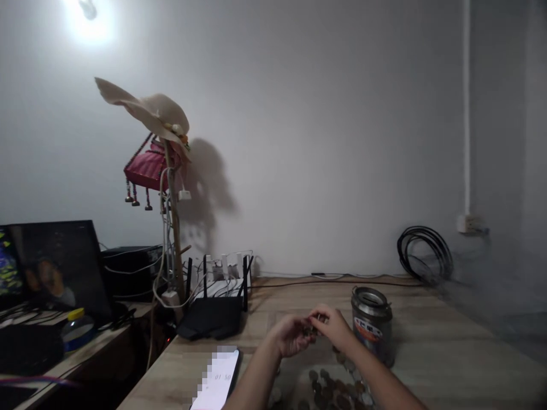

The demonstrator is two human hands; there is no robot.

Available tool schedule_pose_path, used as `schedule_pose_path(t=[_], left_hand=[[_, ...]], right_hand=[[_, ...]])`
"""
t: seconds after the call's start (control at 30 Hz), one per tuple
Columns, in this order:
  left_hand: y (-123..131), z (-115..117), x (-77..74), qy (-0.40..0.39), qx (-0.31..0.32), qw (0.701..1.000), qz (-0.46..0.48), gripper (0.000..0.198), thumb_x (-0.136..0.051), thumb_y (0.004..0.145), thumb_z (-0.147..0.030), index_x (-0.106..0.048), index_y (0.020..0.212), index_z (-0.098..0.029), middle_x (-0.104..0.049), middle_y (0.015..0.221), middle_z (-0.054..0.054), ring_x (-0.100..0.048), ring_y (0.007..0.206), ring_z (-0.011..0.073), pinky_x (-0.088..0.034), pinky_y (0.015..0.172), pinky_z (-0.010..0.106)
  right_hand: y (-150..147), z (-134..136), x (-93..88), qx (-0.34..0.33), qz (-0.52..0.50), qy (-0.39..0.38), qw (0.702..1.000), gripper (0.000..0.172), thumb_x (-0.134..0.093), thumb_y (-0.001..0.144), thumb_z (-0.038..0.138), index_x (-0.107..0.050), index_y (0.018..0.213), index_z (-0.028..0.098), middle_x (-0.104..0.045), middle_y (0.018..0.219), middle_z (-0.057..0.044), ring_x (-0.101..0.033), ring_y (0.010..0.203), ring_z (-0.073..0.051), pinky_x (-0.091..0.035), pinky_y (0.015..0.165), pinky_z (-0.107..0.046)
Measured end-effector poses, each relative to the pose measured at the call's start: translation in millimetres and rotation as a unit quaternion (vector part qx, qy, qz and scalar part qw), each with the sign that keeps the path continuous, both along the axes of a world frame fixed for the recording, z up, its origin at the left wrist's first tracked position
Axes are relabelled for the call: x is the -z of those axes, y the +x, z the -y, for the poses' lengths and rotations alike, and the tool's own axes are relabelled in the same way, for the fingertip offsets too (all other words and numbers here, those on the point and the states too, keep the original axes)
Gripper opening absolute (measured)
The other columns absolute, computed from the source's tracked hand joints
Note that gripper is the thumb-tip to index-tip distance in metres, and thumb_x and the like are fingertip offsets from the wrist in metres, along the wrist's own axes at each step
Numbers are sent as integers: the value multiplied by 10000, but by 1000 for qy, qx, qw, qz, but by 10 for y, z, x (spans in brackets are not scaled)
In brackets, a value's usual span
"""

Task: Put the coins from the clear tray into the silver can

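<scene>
My left hand is held palm up above the table, its fingers curled round a few small coins. My right hand meets it from the right, with thumb and fingers pinched together at those coins; exactly what lies between the fingertips is blurred. Below and between my forearms, a loose pile of coins spreads over the wooden tabletop. Just right of my right hand stands a glass jar with a metal lid and a red-and-white label, partly behind the right forearm.
A lit phone lies left of my left forearm. Behind it sits a black router with upright antennas and tangled cables. A coil of black cable leans on the wall at right. A monitor and yellow-capped bottle occupy another desk.
</scene>
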State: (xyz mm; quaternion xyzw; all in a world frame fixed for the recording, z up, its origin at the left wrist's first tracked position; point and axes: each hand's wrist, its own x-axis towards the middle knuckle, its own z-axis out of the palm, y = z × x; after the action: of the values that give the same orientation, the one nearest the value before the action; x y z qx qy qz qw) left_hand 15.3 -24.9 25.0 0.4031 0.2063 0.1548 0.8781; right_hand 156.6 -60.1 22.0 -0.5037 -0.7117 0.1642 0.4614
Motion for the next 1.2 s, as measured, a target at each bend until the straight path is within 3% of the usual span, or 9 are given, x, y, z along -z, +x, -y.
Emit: schedule_pose_path(t=[0.2, 0.4, 0.47, 0.57, 0.67, 0.8, 0.87, 1.0, 1.2], left_hand=[[-34, 43, 42, 124, -47, 991, -19, 197, -594, 621, -185, -495, 775, -112, -507, 635, -5, -416, 444, 1, -128, 339, 113], [-10, 29, 91, 177, -89, 977, -85, 235, -580, 637, -311, -468, 746, -136, -450, 545, -57, -306, 354, -16, -66, 345, 133], [-6, 35, 85, 168, -92, 978, -81, 247, -548, 661, -352, -465, 748, -136, -451, 544, -56, -297, 348, -17, -62, 346, 133], [-6, 43, 67, 130, -81, 986, -72, 249, -500, 688, -374, -466, 764, -139, -473, 560, -41, -322, 357, -6, -56, 343, 136], [-10, 40, 59, 112, -58, 989, -82, 186, -494, 674, -297, -481, 771, -139, -488, 573, -29, -373, 381, 11, -82, 341, 137], [-20, 27, 73, 109, -50, 990, -76, 151, -468, 641, -220, -493, 765, -137, -502, 596, -17, -407, 406, 27, -138, 349, 136], [-24, 15, 84, 99, -56, 992, -59, 149, -457, 633, -196, -487, 765, -136, -508, 611, -12, -405, 412, 26, -132, 351, 136], [-26, -11, 93, 84, -107, 989, -52, 226, -435, 606, -99, -475, 826, -126, -526, 655, 4, -414, 441, 26, -150, 368, 136], [-23, -10, 88, 116, -156, 980, -37, 258, -506, 641, -76, -491, 896, -109, -551, 729, 33, -426, 483, 23, -203, 405, 150]], right_hand=[[8, 63, -18, 31, 62, 43, 997, 189, -455, 689, 237, -624, 676, 153, -576, 665, -39, -495, 609, -117, -386, 570, -232], [3, 76, -26, -24, 39, -35, 998, 249, -523, 647, 266, -606, 845, 139, -577, 591, -9, -478, 554, -109, -365, 521, -215], [-9, 95, -31, -10, 39, -37, 999, 243, -517, 638, 239, -600, 842, 136, -576, 592, -6, -483, 556, -109, -361, 519, -212], [-18, 153, -71, 59, 84, 5, 995, 203, -492, 659, 240, -612, 806, 168, -575, 613, -7, -499, 591, -122, -361, 548, -223], [40, 237, -169, 132, 137, 106, 976, 179, -449, 716, 240, -610, 781, 199, -598, 728, -22, -509, 713, -139, -366, 643, -243], [304, 334, -349, 245, 172, 245, 922, 211, -402, 765, 221, -595, 847, 194, -600, 824, -38, -474, 829, -158, -343, 742, -271], [483, 356, -417, 309, 187, 273, 892, 217, -409, 757, 216, -604, 849, 195, -603, 827, -44, -457, 841, -175, -324, 753, -297], [763, 351, -453, 401, 206, 230, 862, 199, -436, 716, 241, -629, 763, 225, -621, 770, -35, -452, 787, -196, -282, 689, -332], [889, 328, -426, 436, 175, 123, 874, 210, -444, 679, 294, -642, 739, 261, -643, 801, -6, -493, 763, -197, -282, 647, -319]])
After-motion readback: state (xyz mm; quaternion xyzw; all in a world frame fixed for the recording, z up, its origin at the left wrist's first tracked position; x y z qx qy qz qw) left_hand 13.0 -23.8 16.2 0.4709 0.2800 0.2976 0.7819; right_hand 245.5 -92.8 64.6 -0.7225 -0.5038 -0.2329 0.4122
